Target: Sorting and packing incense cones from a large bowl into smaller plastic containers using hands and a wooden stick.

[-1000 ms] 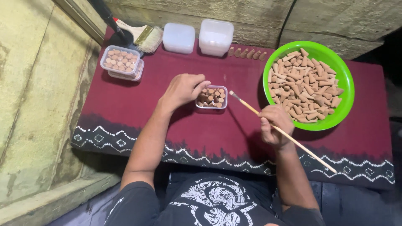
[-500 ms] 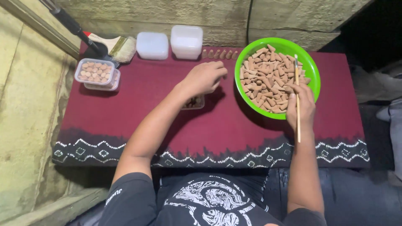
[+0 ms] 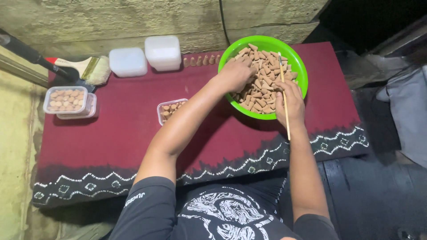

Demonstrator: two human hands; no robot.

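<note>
Left hand point(image 3: 235, 73) is reaching into the green bowl point(image 3: 299, 71), fingers curling on the cones point(image 3: 262, 84), while the right hand point(image 3: 288, 101) is pinching a stick point(image 3: 283, 95) over them, and a careless scoop risks spilling cones onto the bench point(image 3: 124, 133).

Two bare forearms, no watch, rings or gloves on left hand point(image 3: 235, 73) or right hand point(image 3: 289, 100). Short sleeves — black, small pale lettering on the left one. Black T-shirt, large white swirling line graphic across the chest. Dark trousers below — detail lost in shadow.
</note>
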